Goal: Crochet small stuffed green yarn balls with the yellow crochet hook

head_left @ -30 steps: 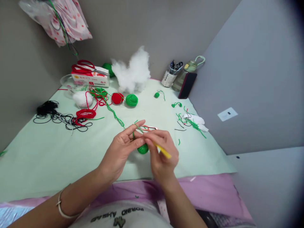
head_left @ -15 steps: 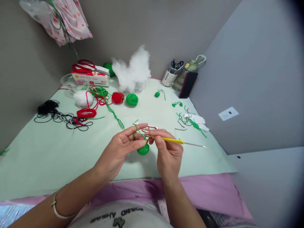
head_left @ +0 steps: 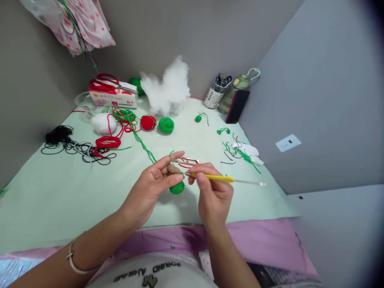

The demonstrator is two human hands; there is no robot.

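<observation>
My left hand (head_left: 154, 186) pinches a small green crocheted piece (head_left: 177, 188) between thumb and fingers, with green yarn (head_left: 144, 146) looped over the raised forefinger and trailing back across the table. My right hand (head_left: 213, 192) grips a yellow-handled crochet hook (head_left: 222, 178), held level with its metal end pointing right and its tip at the green piece. Both hands hover just above the pale green table cover (head_left: 75, 192) near its front edge.
Behind the hands lie small scissors (head_left: 187, 161), a red yarn ball (head_left: 148, 123), a green yarn ball (head_left: 166, 125), white stuffing (head_left: 168, 92), a white ball (head_left: 103, 123), tangled black cord (head_left: 69, 145), a box with red scissors (head_left: 112, 96), a pen cup (head_left: 215, 96), a bottle (head_left: 237, 90) and a phone (head_left: 237, 106).
My right hand has turned the hook from pointing down-right to lying level, pointing right. The green piece has shifted slightly left. The left hand keeps its hold.
</observation>
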